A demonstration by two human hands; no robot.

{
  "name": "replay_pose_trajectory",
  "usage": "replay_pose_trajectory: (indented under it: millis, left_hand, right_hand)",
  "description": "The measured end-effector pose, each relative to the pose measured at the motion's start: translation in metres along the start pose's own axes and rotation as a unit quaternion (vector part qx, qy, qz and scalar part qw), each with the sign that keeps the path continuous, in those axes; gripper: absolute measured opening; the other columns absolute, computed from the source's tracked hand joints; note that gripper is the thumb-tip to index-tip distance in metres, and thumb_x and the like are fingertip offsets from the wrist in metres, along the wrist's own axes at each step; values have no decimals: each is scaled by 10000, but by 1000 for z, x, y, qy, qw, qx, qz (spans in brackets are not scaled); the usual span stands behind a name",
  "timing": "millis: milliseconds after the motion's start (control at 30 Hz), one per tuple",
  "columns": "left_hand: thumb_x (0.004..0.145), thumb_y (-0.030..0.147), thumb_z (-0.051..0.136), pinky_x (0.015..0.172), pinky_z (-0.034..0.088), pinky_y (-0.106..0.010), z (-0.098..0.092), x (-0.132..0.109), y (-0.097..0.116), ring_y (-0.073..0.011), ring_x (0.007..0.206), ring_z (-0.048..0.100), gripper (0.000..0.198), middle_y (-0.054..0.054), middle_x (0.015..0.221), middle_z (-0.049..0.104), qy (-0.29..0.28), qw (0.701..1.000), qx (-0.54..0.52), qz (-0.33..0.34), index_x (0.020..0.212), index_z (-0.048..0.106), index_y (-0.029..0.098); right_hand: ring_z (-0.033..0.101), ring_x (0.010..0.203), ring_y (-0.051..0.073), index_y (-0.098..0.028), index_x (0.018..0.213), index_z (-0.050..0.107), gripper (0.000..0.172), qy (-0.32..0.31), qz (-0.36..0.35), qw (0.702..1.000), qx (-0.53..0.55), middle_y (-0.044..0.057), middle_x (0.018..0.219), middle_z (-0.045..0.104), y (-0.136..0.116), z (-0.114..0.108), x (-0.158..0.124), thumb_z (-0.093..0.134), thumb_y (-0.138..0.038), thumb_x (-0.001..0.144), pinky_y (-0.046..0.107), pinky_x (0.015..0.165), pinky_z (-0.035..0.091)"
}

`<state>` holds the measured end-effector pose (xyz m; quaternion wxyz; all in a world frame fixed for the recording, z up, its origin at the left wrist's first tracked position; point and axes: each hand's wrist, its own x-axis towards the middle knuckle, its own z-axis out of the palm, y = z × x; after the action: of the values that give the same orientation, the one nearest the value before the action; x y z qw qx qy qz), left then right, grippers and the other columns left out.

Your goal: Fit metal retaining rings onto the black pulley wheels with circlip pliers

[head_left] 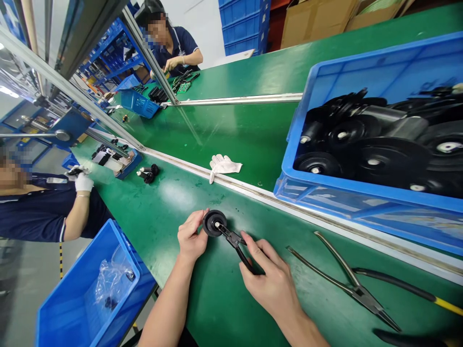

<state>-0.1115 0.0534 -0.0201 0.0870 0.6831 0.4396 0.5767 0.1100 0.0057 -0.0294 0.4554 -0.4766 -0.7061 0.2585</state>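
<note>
My left hand (193,234) grips the edge of a round black disc part (213,218), thumb and fingers closed on its left side. The disc has a pale metal centre and is held above the green bench. In my right hand (269,270) is a pair of pliers (237,246) with dark handles, my fingers wrapped round them. The jaws of the pliers reach the disc's centre. Whether they are clamped on it I cannot tell. Right of my right hand lie long-nosed metal pliers (356,289) on the bench.
A blue crate (289,168) of black disc parts stands at the right. Dark-and-yellow handles (408,282) lie at lower right. A white glove (224,165) rests on the metal rail. Another blue bin (65,294) holds plastic bags. Two co-workers (81,207) (181,48) sit left and across.
</note>
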Motion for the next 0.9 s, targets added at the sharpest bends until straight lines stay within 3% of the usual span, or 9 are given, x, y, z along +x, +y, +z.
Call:
replay_pose_trajectory:
  millis: [133, 400, 633, 900]
  left_hand:
    - [841, 98, 807, 953, 665, -481, 1, 1, 3, -171, 883, 764, 672, 2, 951, 818, 46, 998, 43, -9, 1437, 622, 346]
    - [833, 151, 812, 790, 673, -292, 5, -7, 8, -169, 833, 791, 628, -27, 998, 834, 16, 994, -5, -108, 1422, 649, 297]
    - [815, 164, 823, 794, 674, -297, 5, -6, 8, -238, 964, 811, 516, -78, 1081, 822, 10, 990, -31, -135, 1312, 736, 272]
    - [852, 133, 779, 849, 673, -333, 3, -7, 7, -245, 1011, 802, 572, -70, 1107, 820, -12, 994, -23, -110, 1390, 679, 299]
  right_hand:
    - [585, 617, 110, -287, 1477, 570, 606, -3, 11, 1000, 12, 6, 888, 574, -3, 3, -1, 566, -116, 896, 245, 600, 504]
    - [611, 637, 113, -268, 1480, 569, 612, 16, -12, 1000, 5, 8, 871, 585, -3, 2, 1, 580, -92, 894, 241, 637, 521]
    - [628, 672, 122, -266, 1450, 589, 576, 23, -28, 999, -38, 10, 899, 611, 0, 1, 3, 576, -104, 897, 257, 640, 502]
    - [622, 664, 116, -278, 1440, 599, 572, 22, -32, 997, -64, 6, 902, 621, 2, 0, 1, 568, -102, 896, 259, 623, 481]
